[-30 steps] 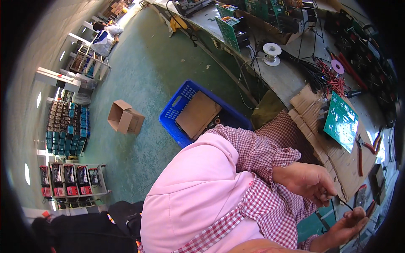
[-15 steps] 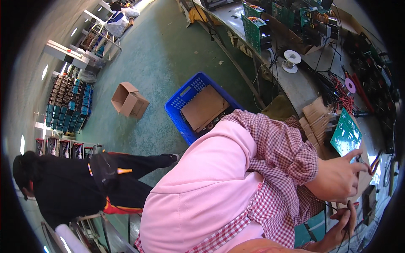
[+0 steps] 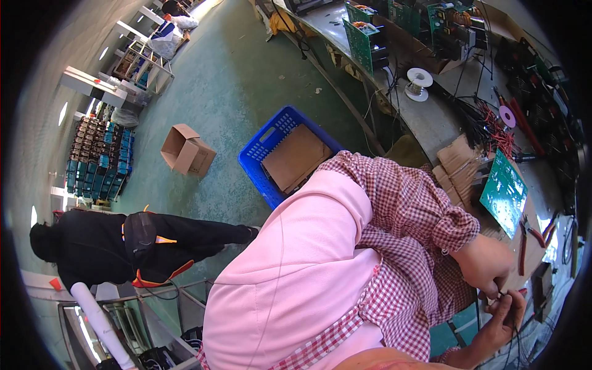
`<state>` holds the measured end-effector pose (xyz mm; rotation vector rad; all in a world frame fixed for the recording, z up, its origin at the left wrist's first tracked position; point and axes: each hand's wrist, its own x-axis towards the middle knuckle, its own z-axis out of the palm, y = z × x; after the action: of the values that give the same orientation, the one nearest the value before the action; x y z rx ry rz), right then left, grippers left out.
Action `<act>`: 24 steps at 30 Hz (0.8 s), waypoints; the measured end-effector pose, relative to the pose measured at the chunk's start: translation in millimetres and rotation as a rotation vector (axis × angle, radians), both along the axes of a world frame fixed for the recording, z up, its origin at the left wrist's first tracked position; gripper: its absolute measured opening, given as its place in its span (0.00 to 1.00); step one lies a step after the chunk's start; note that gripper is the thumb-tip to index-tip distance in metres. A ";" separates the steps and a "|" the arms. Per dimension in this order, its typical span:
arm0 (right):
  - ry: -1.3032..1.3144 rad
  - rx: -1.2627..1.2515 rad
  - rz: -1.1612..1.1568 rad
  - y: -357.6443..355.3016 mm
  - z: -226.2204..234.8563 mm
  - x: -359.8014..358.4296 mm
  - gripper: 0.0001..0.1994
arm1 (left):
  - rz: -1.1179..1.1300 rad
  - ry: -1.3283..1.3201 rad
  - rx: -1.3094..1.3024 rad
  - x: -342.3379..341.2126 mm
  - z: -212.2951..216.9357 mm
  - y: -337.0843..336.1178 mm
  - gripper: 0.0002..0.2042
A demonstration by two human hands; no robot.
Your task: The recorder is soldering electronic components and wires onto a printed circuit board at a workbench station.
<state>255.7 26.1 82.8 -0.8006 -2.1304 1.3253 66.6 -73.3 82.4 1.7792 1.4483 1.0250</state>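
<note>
My left hand [image 3: 487, 262] is bent down at the bench edge, its fingers pinched together on the end of a black cable [image 3: 517, 339]. Just below, my right hand [image 3: 502, 327] is closed around the same thin cable, and its loose lengths hang past the fingers. The fingertips of both hands almost meet, so the cable end is mostly hidden. Beyond my left hand, red-handled pliers [image 3: 523, 246] lie on the bench with their handles apart. A green circuit board [image 3: 504, 192] lies beside the pliers.
A white-flanged wire spool [image 3: 417, 84], a purple ring [image 3: 507, 116] and red and black wires [image 3: 493, 132] are on the bench. Upright circuit boards [image 3: 359, 46] stand farther along. A blue crate [image 3: 256, 161] and an open carton [image 3: 188, 151] sit on the floor. A person in black [image 3: 92, 246] is behind me.
My left hand has left the pliers' spot and come down to the cable at my right hand. The pliers now show lying on the bench. The person in black has shifted.
</note>
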 end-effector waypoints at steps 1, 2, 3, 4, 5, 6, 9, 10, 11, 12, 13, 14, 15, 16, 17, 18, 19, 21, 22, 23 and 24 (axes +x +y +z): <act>0.029 -0.006 0.014 1.6 -3.8 0.6 0.08 | -0.007 -0.049 -0.009 0.5 -0.9 0.2 0.13; 0.059 -0.013 0.029 2.2 -5.8 1.6 0.08 | -0.013 -0.097 -0.019 0.9 -1.3 0.2 0.12; 0.056 -0.015 0.024 2.2 -6.0 3.0 0.08 | -0.018 -0.099 -0.021 0.4 0.6 0.6 0.12; 0.090 -0.050 0.017 1.3 -5.7 4.5 0.09 | -0.052 -0.146 -0.072 -0.9 3.4 1.0 0.12; 0.123 -0.086 0.009 -0.3 -5.1 6.1 0.09 | -0.087 -0.193 -0.124 -1.8 5.4 1.1 0.12; 0.118 -0.088 -0.005 -4.2 -0.9 7.0 0.09 | -0.101 -0.198 -0.128 -1.9 5.1 3.1 0.12; 0.031 -0.076 -0.112 -14.0 9.8 5.4 0.09 | -0.175 -0.214 -0.144 -2.1 8.5 9.7 0.12; 0.071 -0.050 -0.082 -13.5 8.7 2.8 0.08 | -0.170 -0.258 -0.172 -6.9 11.8 9.2 0.12; 0.091 -0.021 -0.057 -13.0 8.4 4.5 0.08 | -0.174 -0.318 -0.202 -8.3 13.8 8.1 0.12; 0.092 0.002 -0.055 -10.8 4.8 2.5 0.07 | -0.161 -0.277 -0.196 -9.8 11.1 8.3 0.12; 0.089 0.022 -0.057 -7.8 0.4 -1.0 0.06 | -0.153 -0.240 -0.190 -11.9 8.0 8.6 0.11; 0.113 0.023 -0.041 -5.9 1.7 -1.0 0.06 | -0.168 -0.246 -0.186 -12.1 8.5 11.8 0.11; 0.151 0.015 0.014 -5.7 -0.9 -6.0 0.05 | -0.141 -0.243 -0.185 -13.6 5.6 7.2 0.11; 0.172 -0.065 0.033 -6.6 4.1 -7.4 0.05 | -0.164 -0.288 -0.184 -14.8 2.5 9.7 0.11; 0.206 -0.149 0.058 -6.6 7.7 -7.7 0.05 | -0.177 -0.328 -0.189 -14.3 0.0 12.5 0.11; 0.191 -0.148 -0.002 -5.1 5.3 -7.2 0.05 | -0.236 -0.342 -0.202 -13.2 -0.9 15.5 0.11; 0.244 -0.138 0.039 -2.9 2.6 -6.5 0.05 | -0.225 -0.324 -0.242 -13.0 0.6 19.7 0.11; 0.289 -0.128 0.060 0.5 -1.8 -2.8 0.06 | -0.235 -0.309 -0.290 -17.0 3.3 25.3 0.11; 0.274 -0.095 0.047 2.4 -0.8 0.6 0.06 | -0.144 -0.053 -0.143 -20.6 6.2 29.3 0.13; 0.259 -0.064 0.038 5.2 0.1 4.4 0.06 | -0.048 0.200 0.011 -26.3 8.6 33.6 0.15; 0.244 -0.027 0.002 9.0 -1.9 9.9 0.07 | 0.046 0.360 0.065 -39.6 4.1 43.4 0.19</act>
<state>265.5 35.1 80.9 -0.6132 -1.9264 1.3793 27.0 -29.8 86.5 2.0651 1.6920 0.8094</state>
